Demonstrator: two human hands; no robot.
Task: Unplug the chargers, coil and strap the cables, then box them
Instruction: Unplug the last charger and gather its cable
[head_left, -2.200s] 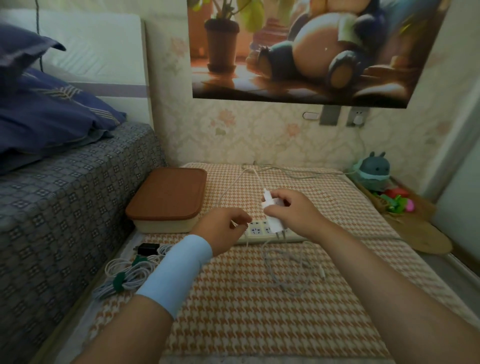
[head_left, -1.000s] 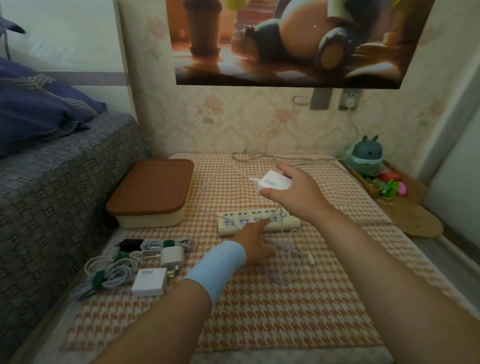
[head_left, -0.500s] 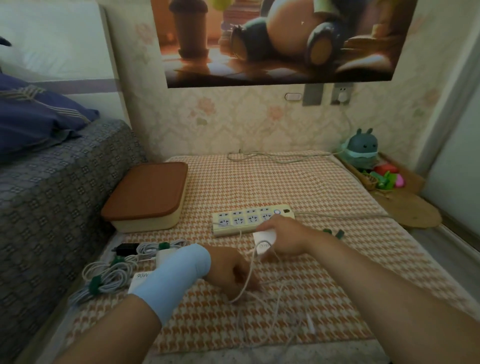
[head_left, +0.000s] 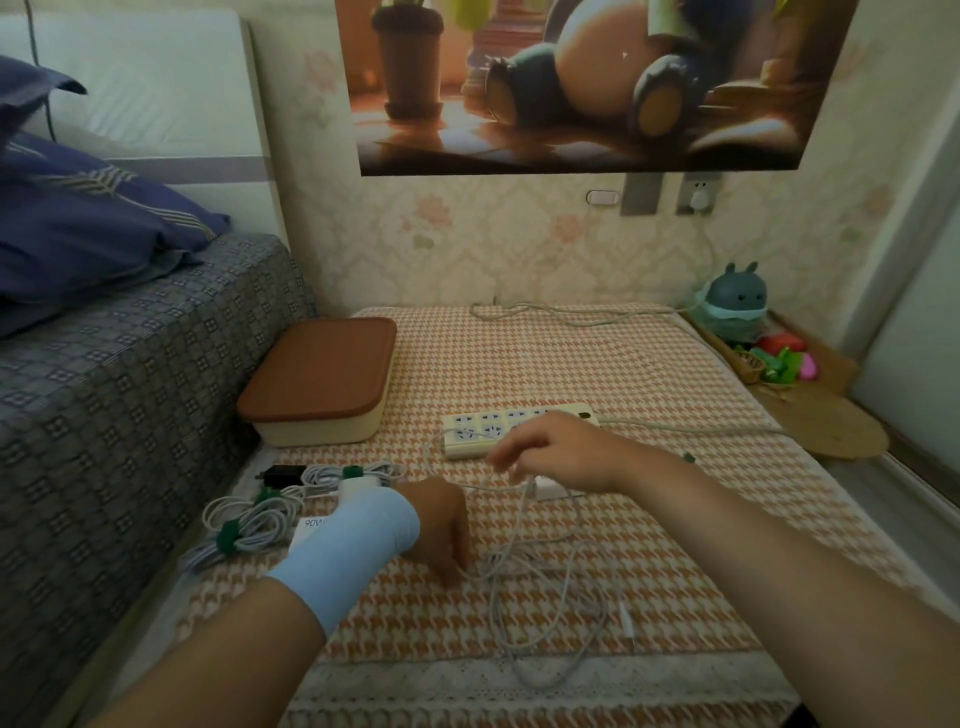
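One slack white cable loops over houndstooth cloth, pinched by left grip; right grip hangs loose, half-hiding the boxy charger.

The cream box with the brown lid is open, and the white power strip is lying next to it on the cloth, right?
Not quite. The cream box is closed, not open: its brown lid sits flat on top, as the head view shows. The white power strip does lie next to it on the cloth.
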